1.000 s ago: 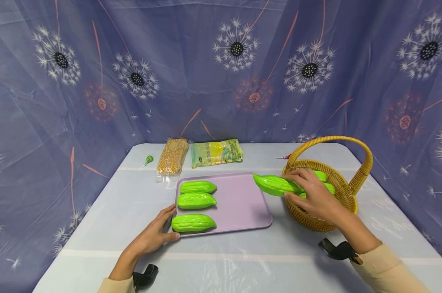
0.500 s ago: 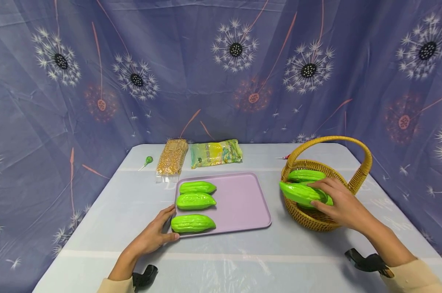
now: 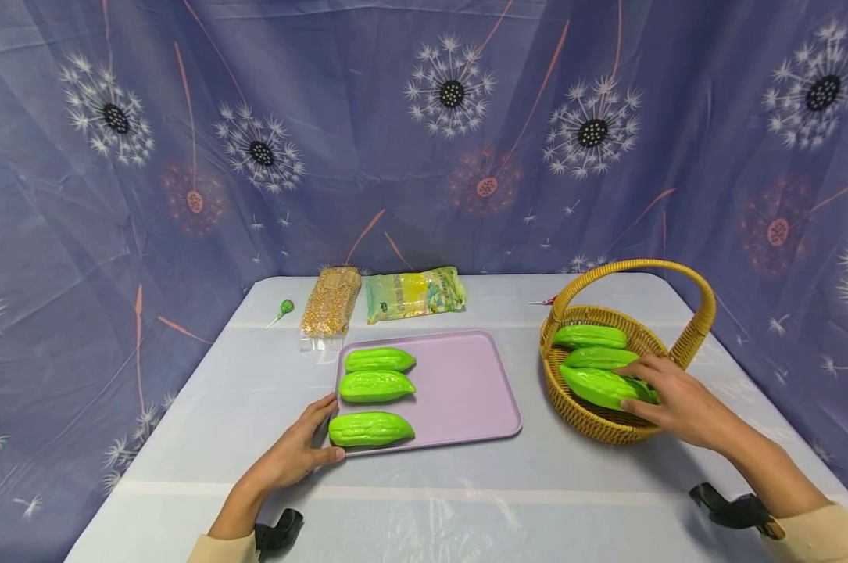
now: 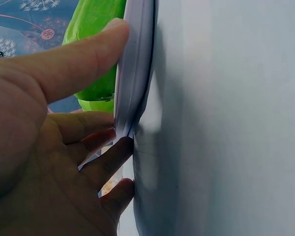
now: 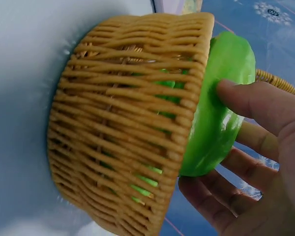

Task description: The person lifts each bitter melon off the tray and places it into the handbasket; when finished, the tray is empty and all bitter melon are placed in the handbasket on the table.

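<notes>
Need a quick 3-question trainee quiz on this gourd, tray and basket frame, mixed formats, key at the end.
1. How many green gourds lie on the purple tray?
2. True or false: the right hand grips the basket's handle.
3. Multiple choice: the left hand touches A) the bag of corn kernels, B) the tray's near left corner, C) the green lollipop.

Key
1. Three, in a column along the tray's left side.
2. False. It holds the nearest gourd at the wicker basket, where two more gourds lie behind it.
3. B. The fingers rest against the tray's edge beside the nearest tray gourd.
</notes>
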Demonstrator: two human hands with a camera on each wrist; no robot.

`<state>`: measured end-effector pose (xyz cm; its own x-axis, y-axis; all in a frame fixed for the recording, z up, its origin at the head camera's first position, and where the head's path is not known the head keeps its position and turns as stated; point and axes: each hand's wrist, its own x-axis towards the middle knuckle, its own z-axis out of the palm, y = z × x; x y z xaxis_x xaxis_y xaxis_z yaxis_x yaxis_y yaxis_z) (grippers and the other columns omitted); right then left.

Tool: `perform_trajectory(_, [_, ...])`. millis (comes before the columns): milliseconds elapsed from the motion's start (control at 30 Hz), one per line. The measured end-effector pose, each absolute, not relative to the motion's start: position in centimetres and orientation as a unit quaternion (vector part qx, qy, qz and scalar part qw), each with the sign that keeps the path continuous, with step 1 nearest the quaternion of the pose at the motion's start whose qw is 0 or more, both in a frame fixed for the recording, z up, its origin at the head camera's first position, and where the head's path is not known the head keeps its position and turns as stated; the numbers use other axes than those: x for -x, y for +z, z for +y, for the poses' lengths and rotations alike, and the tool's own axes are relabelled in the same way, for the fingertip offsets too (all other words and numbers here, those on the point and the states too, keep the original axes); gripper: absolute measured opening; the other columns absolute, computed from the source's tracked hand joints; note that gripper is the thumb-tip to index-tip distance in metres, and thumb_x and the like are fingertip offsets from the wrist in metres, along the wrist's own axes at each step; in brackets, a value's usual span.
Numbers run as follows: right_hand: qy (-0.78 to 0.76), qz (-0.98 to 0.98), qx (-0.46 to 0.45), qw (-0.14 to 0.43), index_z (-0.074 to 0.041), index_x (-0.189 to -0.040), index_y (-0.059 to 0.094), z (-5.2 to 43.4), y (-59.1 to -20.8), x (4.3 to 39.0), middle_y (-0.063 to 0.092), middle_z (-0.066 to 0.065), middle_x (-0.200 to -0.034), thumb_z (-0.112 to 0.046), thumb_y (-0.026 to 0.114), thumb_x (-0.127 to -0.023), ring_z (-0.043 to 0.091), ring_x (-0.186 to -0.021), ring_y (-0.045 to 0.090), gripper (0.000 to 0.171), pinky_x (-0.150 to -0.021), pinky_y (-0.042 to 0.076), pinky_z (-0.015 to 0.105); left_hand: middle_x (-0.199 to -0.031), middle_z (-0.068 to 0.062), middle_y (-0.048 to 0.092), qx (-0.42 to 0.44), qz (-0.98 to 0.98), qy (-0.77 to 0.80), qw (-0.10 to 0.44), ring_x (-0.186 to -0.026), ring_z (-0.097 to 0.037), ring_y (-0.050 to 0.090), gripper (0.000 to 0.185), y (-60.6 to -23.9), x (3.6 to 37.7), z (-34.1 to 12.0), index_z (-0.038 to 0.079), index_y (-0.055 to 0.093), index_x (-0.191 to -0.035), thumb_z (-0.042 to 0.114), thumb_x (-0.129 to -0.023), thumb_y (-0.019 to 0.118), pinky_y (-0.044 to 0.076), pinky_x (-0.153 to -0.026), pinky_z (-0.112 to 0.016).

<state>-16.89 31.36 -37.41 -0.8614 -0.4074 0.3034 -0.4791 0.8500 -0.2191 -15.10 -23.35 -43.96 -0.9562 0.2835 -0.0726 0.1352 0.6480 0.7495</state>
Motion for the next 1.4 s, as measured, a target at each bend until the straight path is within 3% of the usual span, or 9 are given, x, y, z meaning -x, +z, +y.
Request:
perform_trajectory(267, [0.127, -0.958, -0.234, 0.101, -0.008, -0.112, 0.066, 32.0, -37.4, 17.0, 0.058, 0.004, -0.103, -0.023, 0.075, -0.079, 0.023, -0.093, 0.054, 0.038, -0.069, 0.046, 0.039, -0.157, -0.015, 0.020, -0.117, 0.905, 0.399, 0.089, -0.144, -0.041, 0.014, 0.085, -44.1, 15.1, -23.4, -0.001, 0.030, -0.145, 0.027, -0.079, 0.074, 0.016, -0.114, -0.062])
perform_trajectory(400, [0.143, -0.963, -0.220, 0.064, -0.009, -0.115, 0.065, 32.1, -37.3, 16.9, 0.059, 0.009, -0.108, -0.024, 0.073, -0.081, 0.036, -0.108, 0.053, 0.039, -0.080, 0.048, 0.053, -0.157, -0.014, 0.021, -0.116, 0.906, 0.398, 0.085, -0.144, -0.041, 0.015, 0.084, -44.0, 15.0, -23.4, -0.001, 0.031, -0.145, 0.027, -0.078, 0.075, 0.016, -0.114, -0.062])
perform_trajectory(533, [0.157, -0.964, -0.210, 0.032, -0.009, -0.116, 0.064, 32.3, -37.1, 16.9, 0.060, 0.014, -0.113, -0.025, 0.072, -0.081, 0.048, -0.121, 0.042, 0.039, -0.087, 0.040, 0.066, -0.156, -0.014, 0.022, -0.120, 0.907, 0.395, 0.079, -0.144, -0.042, 0.015, 0.084, -44.0, 15.1, -23.4, -0.001, 0.032, -0.145, 0.028, -0.078, 0.075, 0.017, -0.113, -0.062])
perform_trajectory(933, [0.152, -0.963, -0.223, -0.005, -0.013, -0.112, 0.067, 32.4, -37.5, 17.4, 0.064, 0.005, -0.107, -0.032, 0.072, -0.081, 0.040, -0.109, 0.056, 0.037, -0.084, 0.047, 0.057, -0.156, -0.014, 0.021, -0.117, 0.907, 0.395, 0.083, -0.144, -0.041, 0.015, 0.085, -44.1, 15.1, -23.4, -0.001, 0.031, -0.145, 0.027, -0.078, 0.075, 0.017, -0.114, -0.062])
perform_trajectory(1333, [0.155, -0.963, -0.222, -0.012, -0.012, -0.109, 0.068, 32.6, -37.9, 17.9, 0.063, 0.006, -0.107, -0.030, 0.075, -0.077, 0.046, -0.113, 0.052, 0.037, -0.085, 0.047, 0.059, -0.156, -0.015, 0.021, -0.117, 0.908, 0.394, 0.083, -0.144, -0.042, 0.015, 0.085, -43.9, 15.1, -23.4, -0.001, 0.032, -0.145, 0.029, -0.078, 0.075, 0.017, -0.113, -0.062])
perform_trajectory(1400, [0.152, -0.964, -0.217, -0.020, -0.013, -0.110, 0.067, 32.5, -37.9, 18.0, 0.063, 0.005, -0.105, -0.030, 0.075, -0.077, 0.041, -0.109, 0.056, 0.038, -0.082, 0.049, 0.054, -0.156, -0.015, 0.021, -0.118, 0.908, 0.393, 0.081, -0.144, -0.042, 0.015, 0.085, -43.9, 15.1, -23.4, -0.001, 0.032, -0.145, 0.029, -0.078, 0.075, 0.017, -0.113, -0.062])
